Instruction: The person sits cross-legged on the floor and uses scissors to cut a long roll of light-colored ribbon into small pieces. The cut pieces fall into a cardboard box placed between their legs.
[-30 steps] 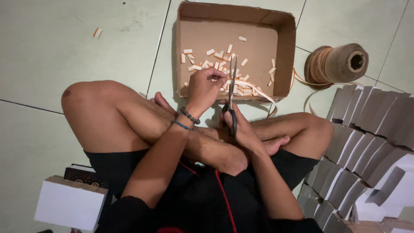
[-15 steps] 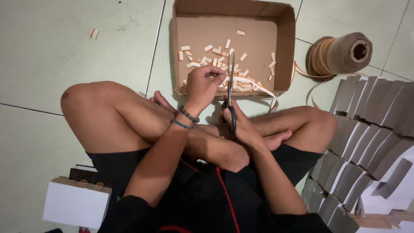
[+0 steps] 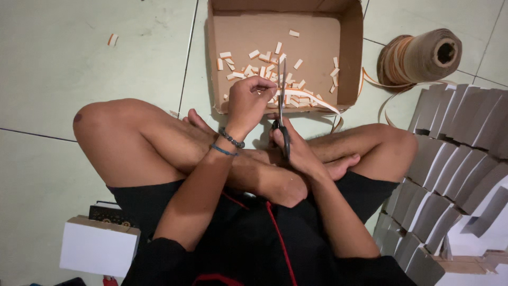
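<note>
Setting: an informal home workspace at floor level, used for handwork on paper and cardboard. Indicators: the floor (image 3: 79,79) is laid with large pale green tiles with dark grout lines, and the person sits on it cross-legged and barefoot. A shallow cardboard box (image 3: 352,47) holds small cut strip pieces. A roll of tan strip material (image 3: 423,55) lies on the tiles. Folded grey card pieces (image 3: 450,175) are stacked in overlapping rows at one side.
</note>
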